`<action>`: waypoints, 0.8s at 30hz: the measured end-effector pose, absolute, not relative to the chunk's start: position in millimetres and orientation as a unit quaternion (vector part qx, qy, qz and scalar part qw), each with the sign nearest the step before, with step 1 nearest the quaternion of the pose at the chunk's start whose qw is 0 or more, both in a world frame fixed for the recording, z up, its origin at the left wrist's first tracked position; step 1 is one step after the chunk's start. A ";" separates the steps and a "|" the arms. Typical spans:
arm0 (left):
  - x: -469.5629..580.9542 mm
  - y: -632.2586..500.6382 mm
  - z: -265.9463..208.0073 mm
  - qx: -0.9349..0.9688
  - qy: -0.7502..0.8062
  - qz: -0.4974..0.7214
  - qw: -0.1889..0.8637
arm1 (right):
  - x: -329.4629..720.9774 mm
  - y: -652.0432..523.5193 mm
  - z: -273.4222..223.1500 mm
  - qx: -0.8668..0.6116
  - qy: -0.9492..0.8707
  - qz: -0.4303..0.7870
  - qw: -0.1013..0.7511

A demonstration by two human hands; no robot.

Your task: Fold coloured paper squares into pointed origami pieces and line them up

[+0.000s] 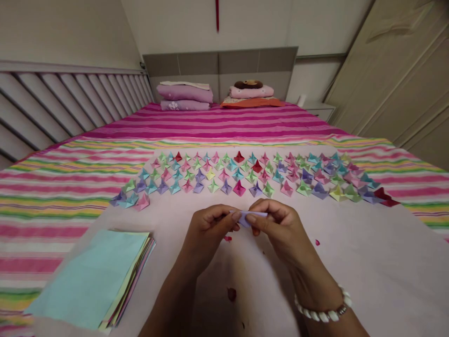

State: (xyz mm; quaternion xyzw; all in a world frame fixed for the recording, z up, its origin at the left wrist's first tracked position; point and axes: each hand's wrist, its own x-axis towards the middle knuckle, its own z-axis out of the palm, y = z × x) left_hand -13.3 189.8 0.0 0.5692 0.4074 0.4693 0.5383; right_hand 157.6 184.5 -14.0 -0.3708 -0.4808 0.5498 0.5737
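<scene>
A small folded piece of lavender paper (250,216) is pinched between both my hands above a pale pink board (368,262). My left hand (208,229) grips its left end with thumb and fingers. My right hand (277,227), with a white bead bracelet at the wrist, holds its right end. Beyond my hands, several rows of small folded paper shapes (242,178) in pink, green, blue, purple and red stand on the board.
A stack of coloured paper sheets (94,278), light blue on top, lies at the left. The board rests on a striped bedspread (49,206). Folded blankets and pillows (185,96) sit at the headboard. A slatted rail (52,103) runs along the left, a wardrobe (396,75) stands right.
</scene>
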 end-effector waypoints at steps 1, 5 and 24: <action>-13.4 189.8 -0.3 0.572 0.406 0.471 0.536 | 157.1 184.5 -13.7 -0.371 -0.479 0.551 0.574; -13.4 189.1 0.3 0.587 0.394 0.473 0.526 | 155.2 184.2 -13.2 -0.372 -0.473 0.564 0.565; -10.8 190.3 -1.6 0.584 0.411 0.507 0.482 | 151.1 183.4 -6.8 -0.355 -0.484 0.564 0.567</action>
